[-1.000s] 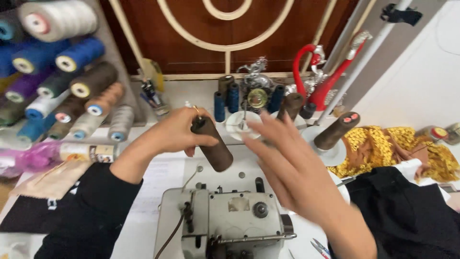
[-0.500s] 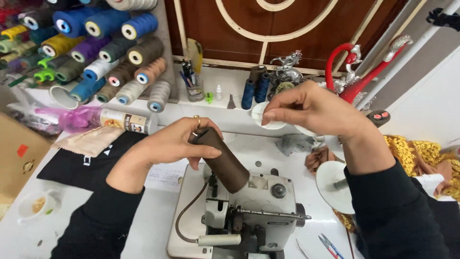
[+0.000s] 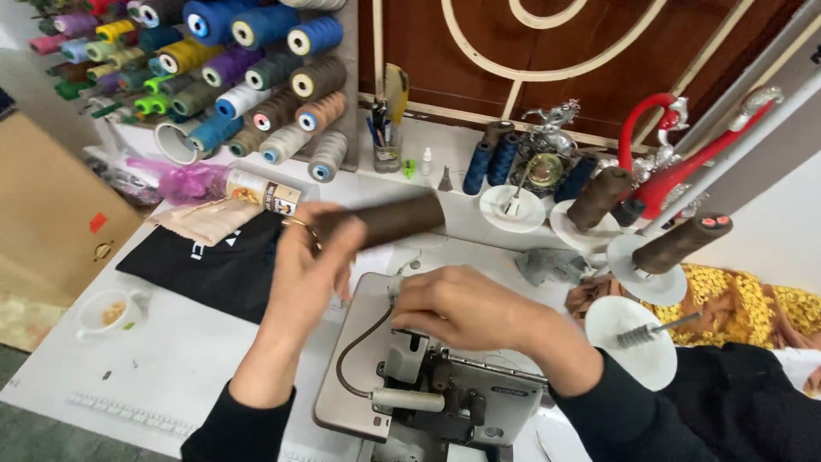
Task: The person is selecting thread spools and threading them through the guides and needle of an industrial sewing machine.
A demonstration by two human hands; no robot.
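The left hand [image 3: 304, 261] has its grip closed around one end of a brown thread spool [image 3: 385, 221], which now lies nearly level above the desk [image 3: 184, 355]; half a second ago it pointed down at the sewing machine [image 3: 428, 385]. The right hand [image 3: 466, 308] has come back from the far side and now rests, fingers curled, on top of the machine. Whether its grip holds anything I cannot tell.

The spool hangs over the gap between the black cloth [image 3: 209, 265] and the machine, clear of both. One stand [image 3: 641, 338] to the right has a bare pin, while two others carry brown spools. The wall rack of coloured spools [image 3: 248, 68] sits well behind. Open room lies on the near left of the desk, beside a small cup [image 3: 107, 312].
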